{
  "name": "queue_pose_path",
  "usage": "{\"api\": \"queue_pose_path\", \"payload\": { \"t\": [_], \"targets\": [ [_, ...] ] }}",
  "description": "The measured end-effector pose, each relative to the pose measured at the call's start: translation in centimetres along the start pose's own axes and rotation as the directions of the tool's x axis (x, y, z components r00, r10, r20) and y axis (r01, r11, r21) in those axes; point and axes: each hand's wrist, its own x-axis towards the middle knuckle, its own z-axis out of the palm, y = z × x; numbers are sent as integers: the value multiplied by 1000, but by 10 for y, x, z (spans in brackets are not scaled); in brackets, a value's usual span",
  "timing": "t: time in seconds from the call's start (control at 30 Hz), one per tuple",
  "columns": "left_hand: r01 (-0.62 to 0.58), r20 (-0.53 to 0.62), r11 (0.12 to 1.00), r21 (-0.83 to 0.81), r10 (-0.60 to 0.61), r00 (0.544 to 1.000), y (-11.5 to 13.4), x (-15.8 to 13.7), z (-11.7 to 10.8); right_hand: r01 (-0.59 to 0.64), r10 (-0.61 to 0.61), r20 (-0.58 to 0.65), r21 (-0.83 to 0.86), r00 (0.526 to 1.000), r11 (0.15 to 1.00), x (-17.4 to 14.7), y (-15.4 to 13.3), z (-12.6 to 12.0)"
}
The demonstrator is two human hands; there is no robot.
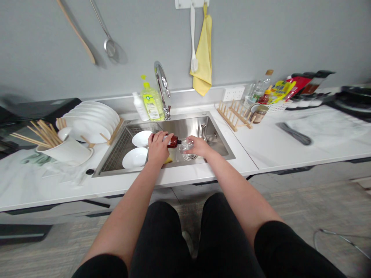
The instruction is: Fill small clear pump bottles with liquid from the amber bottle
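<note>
Brown and glossy, the bottle point(173, 141) lies almost level just above the sink point(220, 150), at the centre of the frame, its dark neck pointing right. The left hand point(158, 147) has its grip closed around the body, the fingers over the top. The neck meets or nearly meets a clear cup point(187, 145); I cannot tell whether they touch. The right hand point(198, 146) has a narrow grip on that cup, holding it from the right side.

Below the cup shows the drain point(190, 156). Left of the left hand, two white bowls sit in the sink, one point(142, 138) behind the other point(135, 158), beside a wire rack point(118, 143). Something yellow point(169, 159) shows just under the left hand, too hidden to name.

Behind the sink, at upper centre, stands the tap point(167, 112), with a yellow-green soap bottle point(152, 104) and a white bottle point(140, 106) to its left. At the left of the frame, plates point(88, 122) stand in a row behind a white pot point(66, 152) of chopsticks point(44, 133). Right of the sink, the counter point(278, 152) carries a wooden rack point(234, 116) and a jar point(260, 114). A yellow cloth point(204, 58) hangs at top centre.
</note>
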Motion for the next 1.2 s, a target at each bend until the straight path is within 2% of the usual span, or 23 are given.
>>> {"api": "queue_pose_path", "payload": {
  "t": [1.2],
  "targets": [
    [-9, -9, 1000, 3, 9, 1000, -1, 0, 2, 3, -3, -1, 2, 1000, 1000, 1, 2, 1]
  ]
}}
